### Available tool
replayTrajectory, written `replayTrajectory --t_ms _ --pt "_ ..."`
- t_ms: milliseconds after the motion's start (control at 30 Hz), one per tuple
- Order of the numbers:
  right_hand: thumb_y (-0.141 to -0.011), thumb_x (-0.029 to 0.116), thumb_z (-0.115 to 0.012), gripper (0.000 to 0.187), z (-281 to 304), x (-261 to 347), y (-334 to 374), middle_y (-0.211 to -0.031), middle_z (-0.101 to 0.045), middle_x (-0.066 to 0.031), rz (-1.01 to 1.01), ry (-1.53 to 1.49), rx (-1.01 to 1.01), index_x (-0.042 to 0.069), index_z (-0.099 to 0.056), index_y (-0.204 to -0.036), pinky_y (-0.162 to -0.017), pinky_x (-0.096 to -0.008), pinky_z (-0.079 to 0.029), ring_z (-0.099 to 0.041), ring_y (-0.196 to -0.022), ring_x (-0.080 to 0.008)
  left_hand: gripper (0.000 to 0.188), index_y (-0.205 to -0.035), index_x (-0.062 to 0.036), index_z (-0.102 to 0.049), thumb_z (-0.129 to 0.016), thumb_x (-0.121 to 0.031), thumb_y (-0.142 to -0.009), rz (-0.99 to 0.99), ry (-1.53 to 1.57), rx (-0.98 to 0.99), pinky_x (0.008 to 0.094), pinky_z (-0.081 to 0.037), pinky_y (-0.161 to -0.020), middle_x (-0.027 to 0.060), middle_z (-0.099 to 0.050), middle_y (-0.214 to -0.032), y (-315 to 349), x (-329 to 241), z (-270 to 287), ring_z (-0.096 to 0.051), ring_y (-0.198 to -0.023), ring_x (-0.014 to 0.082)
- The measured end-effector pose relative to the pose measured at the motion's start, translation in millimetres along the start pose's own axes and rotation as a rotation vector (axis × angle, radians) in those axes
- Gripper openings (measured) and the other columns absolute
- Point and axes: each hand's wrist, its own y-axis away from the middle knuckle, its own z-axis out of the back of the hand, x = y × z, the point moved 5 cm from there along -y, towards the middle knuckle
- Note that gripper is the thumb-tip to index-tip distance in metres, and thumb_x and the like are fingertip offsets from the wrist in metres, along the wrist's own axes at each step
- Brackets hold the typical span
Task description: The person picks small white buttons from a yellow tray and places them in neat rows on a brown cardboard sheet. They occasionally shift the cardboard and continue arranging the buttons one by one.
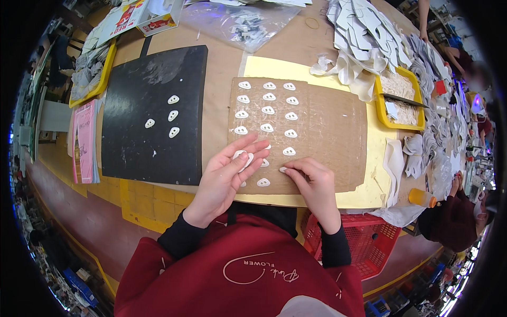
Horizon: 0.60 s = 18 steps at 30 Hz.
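Note:
Rows of small white rounded-triangle pieces with dark holes, such as this white piece (268, 110), lie in three columns on a brown cardboard sheet (332, 132). My left hand (224, 171) is palm up over the sheet's near left part, its thumb pressing a few like white pieces (242, 160) against the fingers. It hides part of the left and middle columns. At the near end of the right column, my right hand (315, 182) pinches one white piece (283, 169) at the cardboard. Several more white pieces (173, 115) lie on a black board (132, 111) to the left.
A yellow tray (419, 122) of pale strips stands right, below piled white cut pieces (364, 37). Pink booklets (84, 142) lie left of the board. A clear plastic bag (237, 24) is at the back. A red basket (369, 245) stands below the table edge; an orange bottle (421, 198) is right.

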Motion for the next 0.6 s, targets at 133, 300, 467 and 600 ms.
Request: replayTrajectory --t_ms 133,300,467,600 --pt "-0.083 0.003 -0.075 0.008 -6 -7 1 -0.085 -0.067 -0.0115 0.070 0.089 -0.070 0.001 -0.072 -0.091 -0.066 -0.0344 -0.051 -0.065 -0.076 -0.0254 0.039 -0.141 0.0030 -0.046 -0.052 -0.009 -0.105 0.063 -0.040 -0.047 0.0277 -0.051 -0.103 0.0188 -0.062 -0.130 3 10 0 -0.062 -0.119 0.0204" --pt "-0.081 0.002 -0.076 0.011 -3 -4 2 -0.086 -0.064 -0.0110 0.154 0.203 -0.141 0.002 -0.071 -0.090 -0.067 -0.0353 -0.051 -0.063 -0.078 -0.0278 0.021 -0.121 0.0013 -0.061 -0.059 -0.006 -0.101 0.100 -0.278 0.044 0.0249 -0.057 -0.084 0.0117 -0.071 -0.105 -4 33 7 -0.071 -0.095 0.0152" --pt "-0.084 -0.001 -0.075 0.015 10 7 10 -0.090 -0.064 -0.0071 -0.026 -0.127 -0.062 0.002 -0.073 -0.098 -0.067 -0.0292 -0.051 -0.064 -0.079 -0.0170 0.012 -0.110 0.0002 -0.063 -0.061 -0.006 -0.100 0.070 -0.215 0.036 0.0245 -0.057 -0.078 0.0088 -0.070 -0.100 -5 41 -8 -0.070 -0.087 0.0128" --pt "-0.088 -0.003 -0.072 0.021 6 17 13 -0.097 -0.064 -0.0065 -0.043 -0.356 0.035 0.001 -0.073 -0.108 -0.071 -0.0241 -0.052 -0.065 -0.086 -0.0118 0.010 -0.107 -0.0010 -0.061 -0.062 -0.007 -0.100 0.085 -0.041 0.072 0.0250 -0.057 -0.079 0.0068 -0.069 -0.097 -6 47 -13 -0.068 -0.086 0.0121"
